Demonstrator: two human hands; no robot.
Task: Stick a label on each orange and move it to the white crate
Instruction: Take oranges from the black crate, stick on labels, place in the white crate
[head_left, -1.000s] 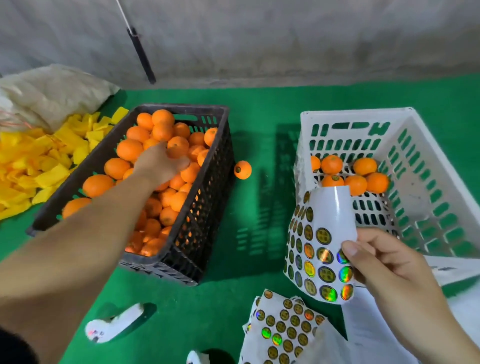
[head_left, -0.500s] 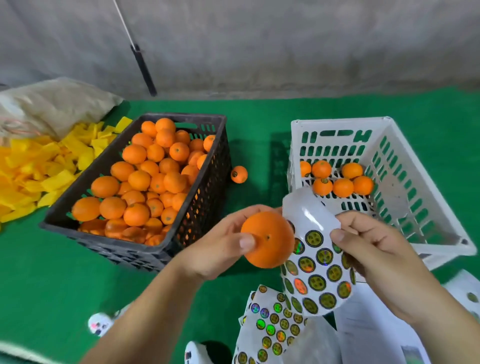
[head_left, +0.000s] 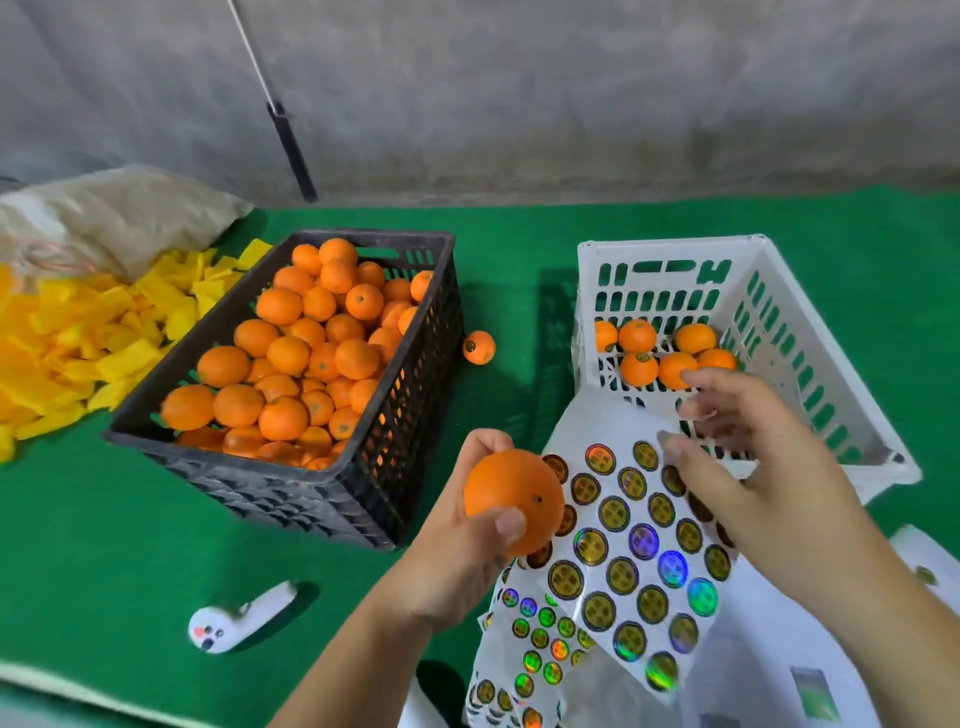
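The left hand's fingers are curling round an orange, firm and rollable, best cupped. The right hand is reaching over the flimsy label sheet, fingers apart; whether it is pinching a label is unclear. The white crate is sitting just beyond.

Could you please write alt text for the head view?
A left hand holds an orange beside a sticker sheet that the right hand touches; behind are a black crate full of oranges and a white crate holding a few.
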